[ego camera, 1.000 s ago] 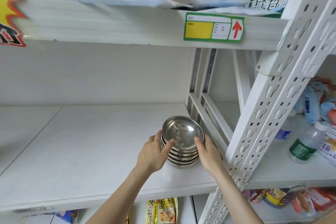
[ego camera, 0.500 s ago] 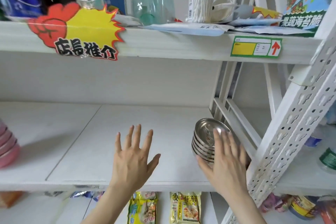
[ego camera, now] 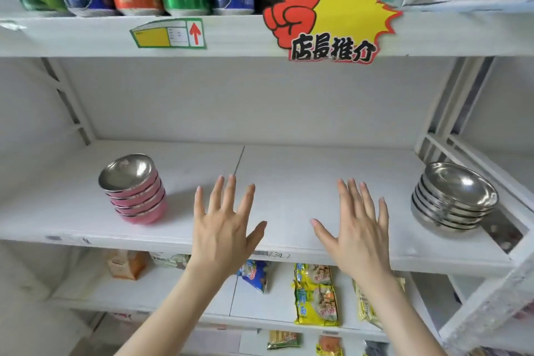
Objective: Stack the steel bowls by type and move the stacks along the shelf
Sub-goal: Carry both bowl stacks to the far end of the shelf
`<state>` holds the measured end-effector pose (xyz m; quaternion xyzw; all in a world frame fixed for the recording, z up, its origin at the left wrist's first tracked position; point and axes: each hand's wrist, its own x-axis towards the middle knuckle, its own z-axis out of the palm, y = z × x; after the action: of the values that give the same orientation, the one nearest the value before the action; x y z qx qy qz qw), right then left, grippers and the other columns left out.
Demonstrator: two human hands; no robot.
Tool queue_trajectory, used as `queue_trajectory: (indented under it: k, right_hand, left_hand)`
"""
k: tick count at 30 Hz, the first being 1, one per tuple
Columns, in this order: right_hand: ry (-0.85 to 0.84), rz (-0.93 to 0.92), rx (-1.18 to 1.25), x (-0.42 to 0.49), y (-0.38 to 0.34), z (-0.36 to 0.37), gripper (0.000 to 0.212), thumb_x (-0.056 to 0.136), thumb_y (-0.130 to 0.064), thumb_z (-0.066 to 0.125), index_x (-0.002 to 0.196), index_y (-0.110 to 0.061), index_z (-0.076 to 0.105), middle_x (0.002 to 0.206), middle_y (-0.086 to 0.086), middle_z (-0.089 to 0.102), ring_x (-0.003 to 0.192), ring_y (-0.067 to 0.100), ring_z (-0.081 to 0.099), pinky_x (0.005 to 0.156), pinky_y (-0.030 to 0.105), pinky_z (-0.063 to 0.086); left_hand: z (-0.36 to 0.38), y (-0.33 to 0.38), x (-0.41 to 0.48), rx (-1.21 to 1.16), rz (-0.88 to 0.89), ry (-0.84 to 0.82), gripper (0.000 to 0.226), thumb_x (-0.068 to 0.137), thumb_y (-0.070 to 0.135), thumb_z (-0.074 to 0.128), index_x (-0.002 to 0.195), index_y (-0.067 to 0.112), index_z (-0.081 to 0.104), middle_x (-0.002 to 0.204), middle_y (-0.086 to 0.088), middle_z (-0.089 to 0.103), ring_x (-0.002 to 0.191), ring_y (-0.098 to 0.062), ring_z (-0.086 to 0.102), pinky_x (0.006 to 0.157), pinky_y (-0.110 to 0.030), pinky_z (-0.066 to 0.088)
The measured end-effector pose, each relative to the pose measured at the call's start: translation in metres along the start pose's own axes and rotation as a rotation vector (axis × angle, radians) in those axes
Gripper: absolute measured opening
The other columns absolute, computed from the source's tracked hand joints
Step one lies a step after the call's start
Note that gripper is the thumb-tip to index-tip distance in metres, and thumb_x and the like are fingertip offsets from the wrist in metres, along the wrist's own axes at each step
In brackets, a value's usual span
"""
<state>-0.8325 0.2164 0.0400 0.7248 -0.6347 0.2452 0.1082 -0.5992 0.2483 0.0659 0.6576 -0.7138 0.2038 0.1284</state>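
Overhead, sign point(ego camera: 332, 20) reads 店長推介; left hand point(ego camera: 222, 228), right hand point(ego camera: 357, 233) spread, empty.

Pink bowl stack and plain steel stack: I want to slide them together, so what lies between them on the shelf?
Head view: bare shelf between pink stack and steel stack; only two open hands hover there.

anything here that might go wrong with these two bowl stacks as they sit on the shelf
1. The pink stack leans to one side, with its top bowl tilted; a nudge may topple it.
2. The steel stack sits at the shelf's right end, close to the front corner and the open gap by the frame; pushed further, it might slip off.
3. Both hands are open and off the bowls, so nothing steadies either stack.
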Motion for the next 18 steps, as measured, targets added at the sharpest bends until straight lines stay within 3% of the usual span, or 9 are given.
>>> queue_trajectory:
  k: [11,18]
  right_hand:
    - [-0.009,-0.037,0.05,0.033,-0.142,0.053,0.086,0.083,-0.068,0.035,0.147,-0.011,0.036,0.152,0.013,0.039,0.146,0.028,0.026,0.115,0.054,0.017]
    - [0.03,-0.019,0.047,0.047,-0.229,0.084,0.086,0.083,-0.068,0.033,0.148,-0.012,0.035,0.154,0.012,0.037,0.146,0.027,0.025,0.115,0.054,0.016]
  left_hand:
    - [0.026,-0.145,0.002,0.039,-0.024,0.03,0.066,0.088,0.057,0.041,0.135,0.014,0.056,0.141,-0.025,0.05,0.132,-0.043,0.045,0.107,-0.063,0.029]
    - [0.048,-0.239,0.01,0.009,0.064,0.067,0.063,0.084,0.052,0.049,0.133,0.013,0.057,0.139,-0.023,0.052,0.131,-0.042,0.046,0.105,-0.063,0.03]
